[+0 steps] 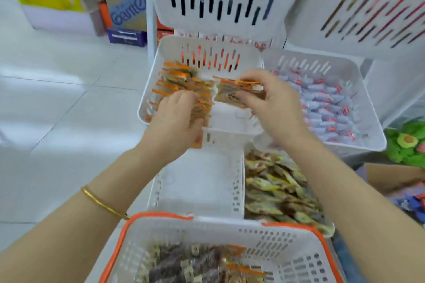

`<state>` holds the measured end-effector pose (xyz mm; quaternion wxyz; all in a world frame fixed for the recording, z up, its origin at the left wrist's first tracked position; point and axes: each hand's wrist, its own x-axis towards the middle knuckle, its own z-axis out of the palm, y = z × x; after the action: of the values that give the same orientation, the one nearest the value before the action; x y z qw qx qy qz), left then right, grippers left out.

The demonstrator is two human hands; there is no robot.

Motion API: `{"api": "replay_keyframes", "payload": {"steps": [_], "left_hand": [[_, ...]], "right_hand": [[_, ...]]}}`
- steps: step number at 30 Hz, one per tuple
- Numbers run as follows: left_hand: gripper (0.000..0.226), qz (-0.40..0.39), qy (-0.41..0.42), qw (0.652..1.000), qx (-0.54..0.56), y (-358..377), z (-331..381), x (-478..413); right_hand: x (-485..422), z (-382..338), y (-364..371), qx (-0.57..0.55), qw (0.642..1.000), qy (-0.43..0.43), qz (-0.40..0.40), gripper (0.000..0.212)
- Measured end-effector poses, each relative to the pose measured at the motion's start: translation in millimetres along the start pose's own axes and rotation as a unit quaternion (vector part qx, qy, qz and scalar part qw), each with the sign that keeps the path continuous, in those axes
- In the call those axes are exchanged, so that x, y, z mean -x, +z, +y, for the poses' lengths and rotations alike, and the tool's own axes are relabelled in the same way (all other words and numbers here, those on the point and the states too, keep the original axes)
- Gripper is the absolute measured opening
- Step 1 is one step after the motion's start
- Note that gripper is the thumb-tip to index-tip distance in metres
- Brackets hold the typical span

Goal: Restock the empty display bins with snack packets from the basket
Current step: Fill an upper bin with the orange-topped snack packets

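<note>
Stocking of the bin (207, 41) was under way: the right hand (273, 103) pinched a small sheaf of packets (236, 93) between curled fingers and thumb, just right of the row (181, 82) standing along the bin's left side. The left hand (177, 117) lay on that row, blur hiding whether it gripped or only pressed. The next move likely called for tucking the flat, glossy, orange-edged sheaf upright against the row, then reaching again into the basket (161, 215) nearest the person.
</note>
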<state>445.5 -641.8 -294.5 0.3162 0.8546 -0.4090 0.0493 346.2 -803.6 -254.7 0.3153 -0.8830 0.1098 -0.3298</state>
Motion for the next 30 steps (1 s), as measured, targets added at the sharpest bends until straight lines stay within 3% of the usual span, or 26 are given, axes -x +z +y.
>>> {"api": "replay_keyframes", "payload": {"steps": [2, 5, 10, 15, 22, 25, 30], "left_hand": [[0.038, 0.025, 0.020, 0.996, -0.087, 4, -19, -16], [0.052, 0.031, 0.015, 0.989, -0.141, 16, -38, -30], [0.051, 0.049, -0.004, 0.984, -0.168, 26, -52, -35], [0.050, 0.041, 0.001, 0.986, -0.160, 31, -54, -36], [0.050, 0.040, 0.001, 0.988, -0.152, 31, -54, -34], [0.051, 0.045, 0.003, 0.988, -0.146, 31, -56, -35], [0.051, 0.051, 0.010, 0.989, -0.139, 32, -57, -35]], "right_hand": [[-33, 17, 23, 0.186, 0.980, -0.068, 0.019, 0.022], [-75, 46, 62, 0.267, 0.962, -0.059, 0.022, 0.027], [-130, 78, 114, 0.219, 0.975, 0.021, -0.013, 0.027], [-153, 82, 124, 0.139, 0.972, 0.069, -0.177, 0.039], [-139, 83, 122, -0.048, 0.964, 0.224, -0.138, 0.032], [-141, 71, 128, -0.063, 0.966, 0.203, -0.145, 0.027], [-142, 65, 130, -0.041, 0.964, 0.202, -0.169, 0.043]]}}
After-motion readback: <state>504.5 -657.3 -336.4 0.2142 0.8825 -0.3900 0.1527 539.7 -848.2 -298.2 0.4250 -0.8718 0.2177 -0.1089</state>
